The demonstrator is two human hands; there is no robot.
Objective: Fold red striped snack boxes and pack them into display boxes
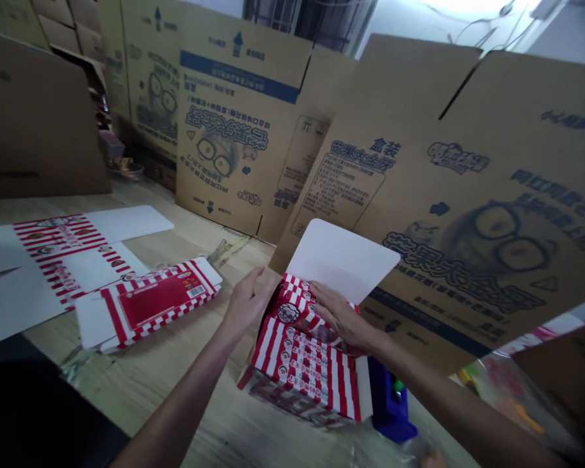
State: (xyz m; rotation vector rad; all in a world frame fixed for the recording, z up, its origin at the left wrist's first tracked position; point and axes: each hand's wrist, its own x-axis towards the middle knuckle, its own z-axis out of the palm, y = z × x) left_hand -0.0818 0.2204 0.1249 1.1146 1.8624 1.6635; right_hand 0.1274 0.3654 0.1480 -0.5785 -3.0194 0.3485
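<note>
A carton (344, 257) with a raised white flap stands on the table and holds several red-and-white striped small boxes (305, 364) packed side by side. My right hand (338, 315) lies over the rear striped boxes, its fingers stretched out and touching their tops. Beside the carton's left edge is my left hand (247, 304), thumb raised and palm turned toward the boxes. Its fingers look extended, though their tips blur against the carton side. Farther left lie folded striped cartons (158, 302) in a stack, with an opened-out flat striped carton (71, 250) behind them.
Large brown cardboard sheets (244, 130) stand upright along the back and right. A blue plastic holder (390, 403) sits just right of the carton. Clear plastic bags (517, 396) lie at the right. Another brown cardboard box (39, 123) stands at the far left.
</note>
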